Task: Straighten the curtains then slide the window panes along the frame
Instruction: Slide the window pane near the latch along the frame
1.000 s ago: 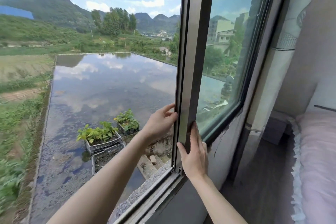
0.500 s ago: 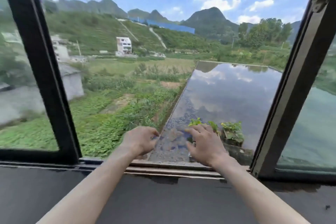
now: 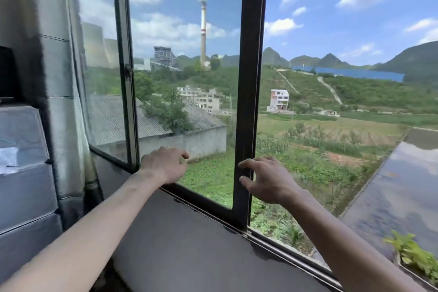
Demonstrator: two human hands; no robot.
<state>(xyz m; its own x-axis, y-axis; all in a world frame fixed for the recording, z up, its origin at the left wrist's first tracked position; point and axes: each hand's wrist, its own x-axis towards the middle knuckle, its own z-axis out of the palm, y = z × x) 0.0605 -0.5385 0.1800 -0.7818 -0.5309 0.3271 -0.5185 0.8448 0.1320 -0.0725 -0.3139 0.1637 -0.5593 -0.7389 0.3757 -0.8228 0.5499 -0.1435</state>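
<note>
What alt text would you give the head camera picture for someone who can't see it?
Two bare hands reach toward a dark-framed sliding window pane: the right hand touches its upright edge, the left hand hovers before the glass. A curtain hangs at left.

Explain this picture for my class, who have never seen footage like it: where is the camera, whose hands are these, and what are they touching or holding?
The camera sits on a person's head, looking forward and down, so the bare arms reaching in from the bottom are that person's own. There is no machine. The right hand has its fingertips on the dark upright bar of a sliding window pane. The left hand hovers open in front of the glass, holding nothing. Below lies a dark window sill; nothing can be seen lying on it. A curtain hangs at the left. Fields and a tall chimney lie outside.
</note>
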